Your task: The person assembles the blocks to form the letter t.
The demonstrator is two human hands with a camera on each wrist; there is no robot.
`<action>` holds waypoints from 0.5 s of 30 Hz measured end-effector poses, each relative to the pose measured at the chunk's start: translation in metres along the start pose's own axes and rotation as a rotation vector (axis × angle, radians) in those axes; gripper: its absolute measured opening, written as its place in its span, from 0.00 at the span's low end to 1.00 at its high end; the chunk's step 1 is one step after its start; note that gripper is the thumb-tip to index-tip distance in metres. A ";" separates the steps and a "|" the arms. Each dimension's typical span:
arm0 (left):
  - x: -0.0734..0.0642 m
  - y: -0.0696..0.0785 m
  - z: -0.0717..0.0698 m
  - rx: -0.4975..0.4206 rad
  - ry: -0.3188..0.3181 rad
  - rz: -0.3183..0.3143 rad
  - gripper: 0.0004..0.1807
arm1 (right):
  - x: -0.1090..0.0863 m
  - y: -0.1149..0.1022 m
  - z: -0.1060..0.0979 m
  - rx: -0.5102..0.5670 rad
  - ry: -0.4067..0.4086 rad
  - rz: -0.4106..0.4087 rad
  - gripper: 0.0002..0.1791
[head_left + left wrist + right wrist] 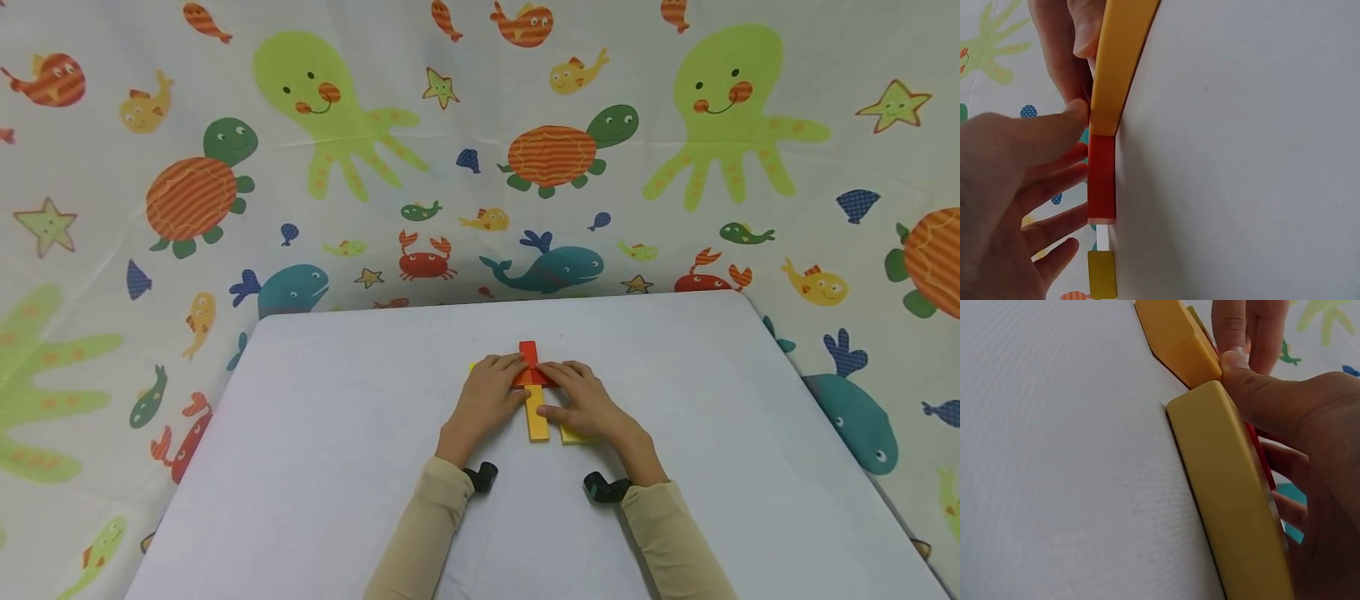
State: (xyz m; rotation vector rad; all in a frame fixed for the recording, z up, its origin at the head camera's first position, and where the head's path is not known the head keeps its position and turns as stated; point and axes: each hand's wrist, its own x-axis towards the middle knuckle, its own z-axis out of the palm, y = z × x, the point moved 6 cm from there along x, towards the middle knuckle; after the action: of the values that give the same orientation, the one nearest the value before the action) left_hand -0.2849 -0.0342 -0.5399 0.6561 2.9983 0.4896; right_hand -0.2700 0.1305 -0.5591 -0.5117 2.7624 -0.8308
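My left hand (486, 398) and right hand (590, 404) lie on either side of a row of flat blocks on the table. Their fingertips touch a red triangular block (532, 378), which has a smaller red block (528, 351) at its far end. Both thumbs rest against a long orange-yellow block (536, 421) joined to its near side. In the left wrist view, the left thumb meets this orange block (1119, 69) where it adjoins the red piece (1102, 178). Partly under the right hand lies a pale yellow block (1229, 487). Neither hand lifts anything.
A yellow block (1102, 275) lies beyond the left fingers, mostly hidden in the head view. The white table (337, 433) extends around the blocks, and a curtain (465, 108) printed with sea animals hangs behind it. A small dark camera (483, 477) sits at the left wrist.
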 end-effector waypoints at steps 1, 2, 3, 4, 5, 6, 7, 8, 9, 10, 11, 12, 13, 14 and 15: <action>0.000 -0.001 -0.001 0.005 0.011 -0.007 0.31 | 0.000 0.000 0.000 0.000 -0.002 0.000 0.44; -0.001 -0.002 -0.003 0.012 0.023 -0.016 0.31 | 0.000 -0.001 0.000 0.001 -0.004 -0.002 0.44; -0.001 -0.003 -0.004 0.017 0.035 -0.027 0.30 | 0.000 -0.001 0.000 0.002 -0.004 -0.003 0.43; -0.002 -0.005 -0.005 0.019 0.046 -0.040 0.30 | 0.001 -0.001 0.000 0.001 -0.004 -0.004 0.43; -0.002 -0.007 -0.007 0.028 0.055 -0.051 0.31 | 0.001 -0.001 -0.001 -0.001 -0.003 -0.005 0.43; -0.003 -0.009 -0.007 0.038 0.060 -0.066 0.31 | 0.001 -0.001 -0.001 -0.002 -0.003 -0.006 0.43; -0.004 -0.011 -0.008 0.047 0.066 -0.078 0.32 | 0.001 -0.001 -0.001 -0.005 -0.003 -0.006 0.43; -0.006 -0.013 -0.009 0.059 0.073 -0.090 0.32 | 0.001 -0.001 -0.001 -0.004 -0.004 -0.006 0.43; -0.007 -0.016 -0.009 0.065 0.079 -0.104 0.32 | 0.001 -0.001 -0.001 -0.004 -0.006 -0.006 0.43; -0.010 -0.019 -0.009 0.064 0.083 -0.121 0.33 | 0.001 -0.001 -0.001 -0.005 -0.007 -0.006 0.43; -0.012 -0.022 -0.010 0.060 0.089 -0.138 0.33 | 0.000 -0.001 -0.001 -0.004 -0.008 -0.007 0.43; -0.014 -0.025 -0.010 0.052 0.093 -0.158 0.33 | 0.000 -0.001 -0.001 -0.005 -0.007 -0.008 0.44; -0.016 -0.029 -0.010 0.039 0.094 -0.178 0.34 | 0.000 -0.001 -0.001 -0.005 -0.006 -0.010 0.44; -0.019 -0.032 -0.010 0.023 0.095 -0.198 0.35 | 0.001 0.000 0.000 -0.005 -0.005 -0.012 0.44; -0.021 -0.036 -0.009 0.002 0.094 -0.215 0.35 | 0.001 0.000 0.000 -0.004 -0.004 -0.014 0.44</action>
State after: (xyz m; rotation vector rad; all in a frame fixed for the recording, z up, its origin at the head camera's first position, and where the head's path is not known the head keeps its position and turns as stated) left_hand -0.2813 -0.0761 -0.5431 0.3120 3.1069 0.5179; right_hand -0.2707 0.1304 -0.5591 -0.5328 2.7608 -0.8260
